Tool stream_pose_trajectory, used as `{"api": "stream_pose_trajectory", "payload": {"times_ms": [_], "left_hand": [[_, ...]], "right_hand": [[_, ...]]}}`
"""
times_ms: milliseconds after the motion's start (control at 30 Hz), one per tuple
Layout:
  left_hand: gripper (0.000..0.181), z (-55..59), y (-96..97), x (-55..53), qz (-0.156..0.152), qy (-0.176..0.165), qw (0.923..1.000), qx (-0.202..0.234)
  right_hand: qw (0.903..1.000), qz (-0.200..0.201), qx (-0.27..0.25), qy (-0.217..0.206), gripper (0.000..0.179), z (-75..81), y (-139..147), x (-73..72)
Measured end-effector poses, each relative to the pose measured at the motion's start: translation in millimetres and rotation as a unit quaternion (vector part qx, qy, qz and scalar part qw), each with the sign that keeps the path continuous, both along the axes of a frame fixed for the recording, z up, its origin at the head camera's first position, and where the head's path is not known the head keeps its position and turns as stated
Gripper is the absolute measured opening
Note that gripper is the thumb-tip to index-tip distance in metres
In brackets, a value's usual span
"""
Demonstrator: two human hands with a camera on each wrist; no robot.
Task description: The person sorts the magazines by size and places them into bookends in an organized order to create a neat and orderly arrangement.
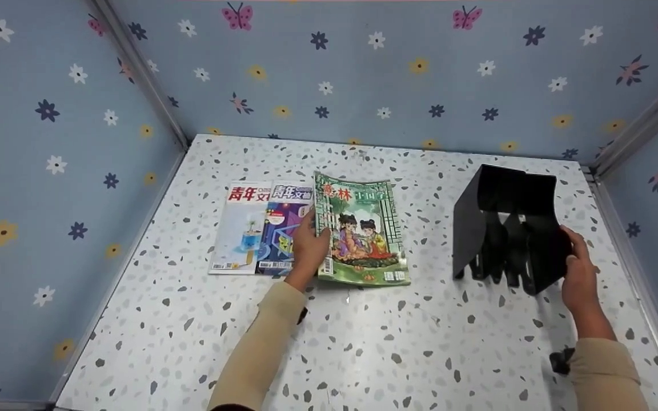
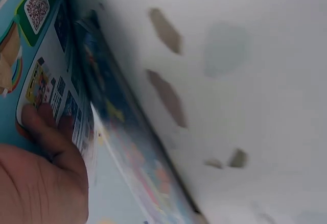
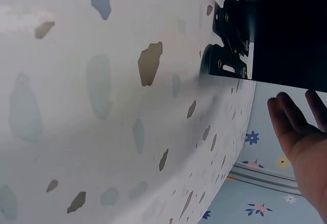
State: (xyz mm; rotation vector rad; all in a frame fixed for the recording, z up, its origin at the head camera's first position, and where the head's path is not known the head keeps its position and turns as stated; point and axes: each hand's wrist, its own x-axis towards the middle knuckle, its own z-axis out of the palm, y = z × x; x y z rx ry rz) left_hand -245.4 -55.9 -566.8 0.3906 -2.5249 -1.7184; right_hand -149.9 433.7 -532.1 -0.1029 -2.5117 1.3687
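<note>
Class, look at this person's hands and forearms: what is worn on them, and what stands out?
The left hand and right hand are gloveless. Both forearms wear plain beige sleeves: left sleeve, right sleeve. A small black piece shows beside each cuff, left piece and right piece; their details are unclear.

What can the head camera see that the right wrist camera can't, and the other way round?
Only the head view shows the green paper magazine picturing two cartoon children, the white paper magazine, the purple paper magazine and the left grip.
Only the right wrist view shows small gold-coloured rings on the feet of the black boxy holder.
Both show that holder, the right grip, the white speckled tabletop and blue flowered wall.
</note>
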Motion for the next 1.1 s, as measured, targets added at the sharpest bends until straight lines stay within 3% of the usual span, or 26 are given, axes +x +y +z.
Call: {"api": "stream_pose_trajectory", "payload": {"times_ms": [167, 367, 533, 867, 1100], "left_hand": [[0.06, 11.9, 7.9, 5.8, -0.004, 0.041, 0.999, -0.017], [0.06, 23.6, 16.5, 15.3, -0.024, 0.089, 0.9957, 0.011], [0.059, 31.2, 23.1, 21.9, -0.036, 0.134, 0.9903, 0.006], [0.055, 41.7, 34.6, 33.1, -0.053, 0.208, 0.976, -0.039], [0.055, 45.0, 42.8, 36.5, -0.065, 0.245, 0.9661, -0.049]], "right_hand": [[0.9991, 0.005, -0.021, 0.038, 0.049, -2.9, -2.0, -0.4], [0.9978, -0.013, -0.022, 0.061, 0.046, -5.1, -1.8, -1.7], [0.997, -0.012, -0.022, 0.073, 0.047, -9.3, 0.9, -4.1], [0.9994, -0.028, 0.004, 0.022, 0.048, -9.0, 4.3, -1.3], [0.9971, -0.058, 0.007, 0.049, 0.046, -6.8, 3.2, -2.0]]}}
